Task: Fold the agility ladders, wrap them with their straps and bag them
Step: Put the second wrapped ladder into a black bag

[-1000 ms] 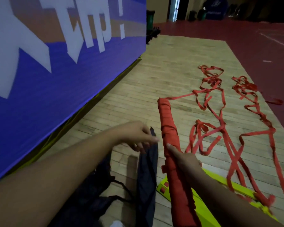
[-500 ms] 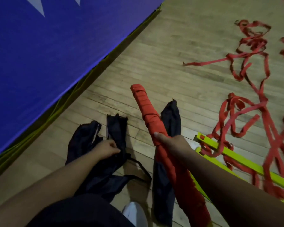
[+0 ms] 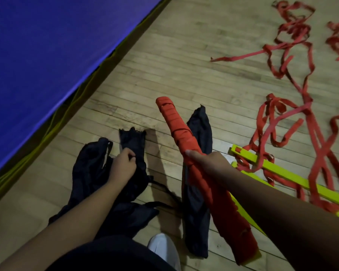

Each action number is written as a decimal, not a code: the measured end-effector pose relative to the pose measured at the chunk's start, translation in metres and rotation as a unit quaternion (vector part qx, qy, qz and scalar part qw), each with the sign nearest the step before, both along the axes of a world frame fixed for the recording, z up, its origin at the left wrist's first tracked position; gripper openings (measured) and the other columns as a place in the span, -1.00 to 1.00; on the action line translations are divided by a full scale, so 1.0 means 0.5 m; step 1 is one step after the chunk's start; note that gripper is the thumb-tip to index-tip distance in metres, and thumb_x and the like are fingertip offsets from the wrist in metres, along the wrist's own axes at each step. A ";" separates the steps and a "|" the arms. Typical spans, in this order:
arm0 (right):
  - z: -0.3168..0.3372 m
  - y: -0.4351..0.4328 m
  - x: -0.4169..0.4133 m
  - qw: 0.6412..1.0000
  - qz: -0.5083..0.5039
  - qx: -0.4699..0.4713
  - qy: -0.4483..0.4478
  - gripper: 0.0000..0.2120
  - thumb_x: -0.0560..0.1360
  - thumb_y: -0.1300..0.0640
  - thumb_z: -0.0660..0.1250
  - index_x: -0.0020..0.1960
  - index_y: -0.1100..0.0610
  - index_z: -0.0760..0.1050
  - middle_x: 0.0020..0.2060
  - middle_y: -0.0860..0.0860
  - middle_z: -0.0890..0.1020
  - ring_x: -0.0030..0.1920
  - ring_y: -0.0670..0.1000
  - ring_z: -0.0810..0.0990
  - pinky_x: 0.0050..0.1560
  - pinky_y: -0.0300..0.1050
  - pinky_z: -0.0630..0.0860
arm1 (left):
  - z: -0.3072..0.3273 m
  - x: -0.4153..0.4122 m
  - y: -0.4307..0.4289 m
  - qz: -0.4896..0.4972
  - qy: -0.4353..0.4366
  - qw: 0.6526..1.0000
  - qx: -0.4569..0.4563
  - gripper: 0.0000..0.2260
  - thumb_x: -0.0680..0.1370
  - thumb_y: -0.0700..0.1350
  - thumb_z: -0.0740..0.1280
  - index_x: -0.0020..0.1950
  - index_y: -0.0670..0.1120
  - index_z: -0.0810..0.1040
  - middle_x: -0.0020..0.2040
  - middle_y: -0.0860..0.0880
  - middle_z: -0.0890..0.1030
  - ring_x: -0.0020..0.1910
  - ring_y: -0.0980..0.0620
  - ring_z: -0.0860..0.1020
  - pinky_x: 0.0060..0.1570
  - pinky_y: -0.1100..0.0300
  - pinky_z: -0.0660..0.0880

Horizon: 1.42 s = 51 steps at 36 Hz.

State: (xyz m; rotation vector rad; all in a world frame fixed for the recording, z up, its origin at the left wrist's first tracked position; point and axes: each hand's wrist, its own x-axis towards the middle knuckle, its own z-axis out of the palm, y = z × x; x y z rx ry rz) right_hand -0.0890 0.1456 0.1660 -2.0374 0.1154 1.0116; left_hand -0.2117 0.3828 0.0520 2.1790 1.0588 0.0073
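My right hand (image 3: 207, 160) grips a folded agility ladder bundle (image 3: 176, 126) wound in red strap, held slanting above the floor with its upper end pointing away. My left hand (image 3: 123, 163) is closed on a crumpled black bag (image 3: 90, 169) that lies on the wooden floor. A second black bag (image 3: 196, 204) lies stretched out under the bundle. To the right, another ladder lies loose: yellow-green rungs (image 3: 278, 170) and tangled red straps (image 3: 309, 118).
A large blue padded mat (image 3: 47, 45) with a yellow edge runs along the left. My white shoe (image 3: 163, 249) is at the bottom centre. The wooden floor (image 3: 184, 55) stretches ahead between the mat and the straps.
My left hand dropped from the upright bag beside the bundle to the crumpled black bag on the floor and closed on it. The view tilted downward. My right hand kept the bundle.
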 end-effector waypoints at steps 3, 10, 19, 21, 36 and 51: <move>0.038 -0.016 -0.002 0.999 0.002 -0.014 -0.031 -0.41 0.42 -0.29 0.47 -0.10 0.30 0.62 -0.41 0.09 0.69 -0.41 0.02 0.69 -0.40 -0.17 0.60 | 0.092 0.029 -0.015 0.020 -0.076 0.996 -0.039 -0.93 0.67 -0.16 0.23 0.14 -0.06 0.46 0.00 -0.07 0.54 -0.11 -0.04 0.51 -0.22 0.11 0.39; 0.168 -0.083 -0.012 0.997 -0.006 -0.011 -0.080 -0.29 0.29 -0.43 0.47 -0.08 0.26 0.66 -0.27 0.16 0.72 -0.29 0.11 0.71 -0.23 -0.04 0.63 | 0.315 0.064 -0.065 -0.036 -0.214 0.962 -0.165 -0.81 0.61 -0.24 0.33 0.16 -0.01 0.44 0.16 -0.06 0.59 0.06 -0.02 0.58 0.13 0.07 0.50; 0.366 -0.240 -0.049 0.984 -0.062 0.150 -0.070 -0.31 0.31 -0.34 0.50 0.01 0.30 0.67 -0.18 0.27 0.72 -0.13 0.29 0.73 -0.02 0.15 0.68 | 0.602 0.098 -0.243 -0.139 -0.226 0.939 -0.219 -0.87 0.56 -0.32 0.38 -0.07 -0.10 0.59 -0.17 -0.09 0.61 -0.21 0.02 0.59 -0.17 0.23 0.52; 0.406 -0.286 -0.062 0.979 -0.076 0.170 -0.082 -0.29 0.19 -0.36 0.54 -0.03 0.27 0.67 -0.17 0.24 0.73 -0.15 0.26 0.74 0.01 0.19 0.67 | 0.651 0.117 -0.302 -0.131 -0.217 0.940 -0.227 -0.85 0.55 -0.35 0.38 -0.14 -0.11 0.59 -0.24 -0.11 0.59 -0.27 0.01 0.57 -0.25 0.24 0.51; 0.452 -0.612 -0.073 0.914 -0.251 0.311 -0.062 -0.63 0.38 -0.05 0.53 0.00 0.22 0.64 -0.32 0.15 0.69 -0.47 0.05 0.63 -0.50 -0.18 0.54 | 0.708 0.178 -0.755 -0.073 -0.187 0.817 -0.540 -0.69 0.52 -0.36 0.08 0.17 -0.29 0.52 0.09 -0.31 0.55 -0.09 -0.19 0.58 0.06 0.02 0.54; 0.439 -0.685 0.006 0.874 -0.310 0.366 -0.076 -0.39 0.23 -0.07 0.59 0.16 0.27 0.65 -0.02 0.23 0.73 -0.16 0.16 0.72 -0.15 0.01 0.68 | 0.663 0.250 -0.861 -0.279 -0.236 0.798 -0.480 -0.78 0.53 -0.38 0.35 0.09 -0.12 0.52 -0.06 -0.08 0.63 -0.18 0.06 0.65 -0.18 0.24 0.61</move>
